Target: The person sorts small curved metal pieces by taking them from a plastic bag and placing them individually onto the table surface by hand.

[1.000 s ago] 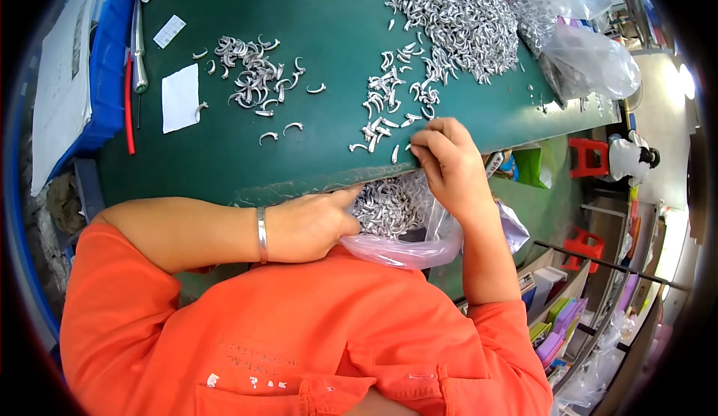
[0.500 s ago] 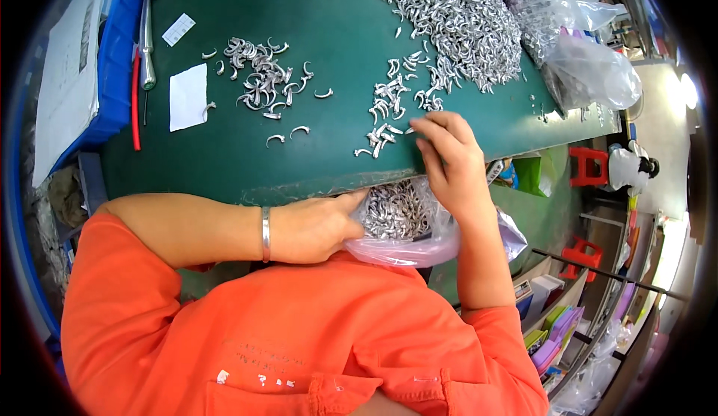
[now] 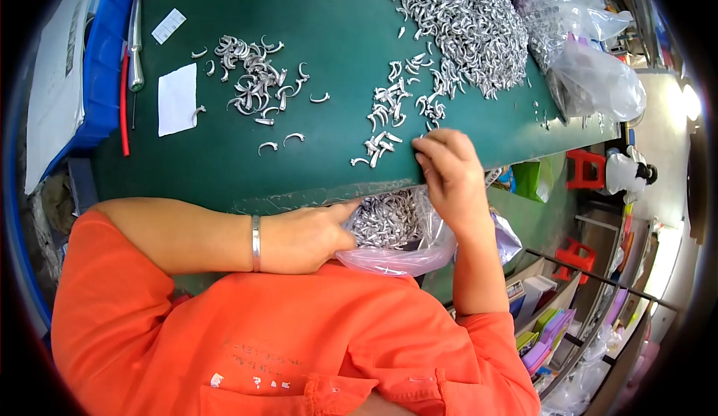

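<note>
My left hand [image 3: 310,235] grips the left side of a clear plastic bag [image 3: 393,260] at the table's front edge, its index finger lying along the edge. Inside the bag are many small curved silvery metal pieces [image 3: 385,220]. Thumb and fingertips of my right hand [image 3: 455,173] are pinched together just over the edge, right of the bag's mouth; what they hold, if anything, is too small to make out. Just beyond them lies a loose strip of similar pieces [image 3: 387,106], leading back to a large heap [image 3: 467,31]. A smaller group of curved pieces [image 3: 254,79] lies further left.
The green tabletop [image 3: 344,35] also carries a white paper slip [image 3: 177,102], a small label [image 3: 168,26] and a red rod [image 3: 125,109] beside a blue bin [image 3: 108,72]. Filled plastic bags [image 3: 591,72] stand at the right edge. Red stools [image 3: 585,169] are on the floor beyond.
The fingers of my right hand have drawn closer together near the table edge. My left hand stays on the bag. The whole view has shifted slightly.
</note>
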The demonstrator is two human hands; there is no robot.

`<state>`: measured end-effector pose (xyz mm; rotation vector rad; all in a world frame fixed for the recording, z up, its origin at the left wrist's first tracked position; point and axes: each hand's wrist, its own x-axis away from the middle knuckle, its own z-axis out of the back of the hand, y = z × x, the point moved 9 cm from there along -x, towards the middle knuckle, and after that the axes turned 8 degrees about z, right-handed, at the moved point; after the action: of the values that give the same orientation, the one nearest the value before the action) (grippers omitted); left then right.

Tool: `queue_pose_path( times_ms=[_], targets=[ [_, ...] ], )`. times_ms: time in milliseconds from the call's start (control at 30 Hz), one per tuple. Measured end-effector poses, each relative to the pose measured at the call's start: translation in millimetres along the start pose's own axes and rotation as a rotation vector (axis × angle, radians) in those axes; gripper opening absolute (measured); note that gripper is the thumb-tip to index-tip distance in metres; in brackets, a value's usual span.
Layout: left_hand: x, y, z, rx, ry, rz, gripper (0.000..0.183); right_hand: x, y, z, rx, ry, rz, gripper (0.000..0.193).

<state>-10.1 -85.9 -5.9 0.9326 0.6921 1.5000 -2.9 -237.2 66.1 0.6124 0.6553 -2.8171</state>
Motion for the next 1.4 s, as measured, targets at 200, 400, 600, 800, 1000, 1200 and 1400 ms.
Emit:
queue_pose_path(
  times_ms=[200, 400, 600, 800, 1000, 1200, 1400],
  targets=[
    [-2, -5, -6, -0.021, -0.006, 0.005, 0.019, 15, -19, -18, -0.627, -0.402, -0.024, 0.023],
    [-1, -1, -2, -0.037, -0.06, 0.017, 0.017, -16, -6, -17, -0.18, -0.041, -0.003, 0.019],
    [-1, -4, -6, -0.033, -0.032, 0.005, 0.02, 6, 11, 1, -0.167, 0.041, -0.171, 0.013],
    [-1, -2, -4, -0.045, -0.003, -0.028, 0.018, -2, -13, -18, -0.15, -0.018, -0.003, 0.018],
    [-2, -5, -7, -0.026, -0.057, 0.017, 0.02, 20, 7, -9, -0.248, 0.026, -0.217, 0.023],
    [-2, -4, -4, -0.043, -0.057, 0.013, 0.019, 25, 25, 13, -0.074, 0.212, -0.268, 0.013],
    [-1, 0, -2, -0.034, -0.01, -0.023, 0.017, 25, -19, -3, -0.193, -0.039, 0.021, 0.021]
  ],
)
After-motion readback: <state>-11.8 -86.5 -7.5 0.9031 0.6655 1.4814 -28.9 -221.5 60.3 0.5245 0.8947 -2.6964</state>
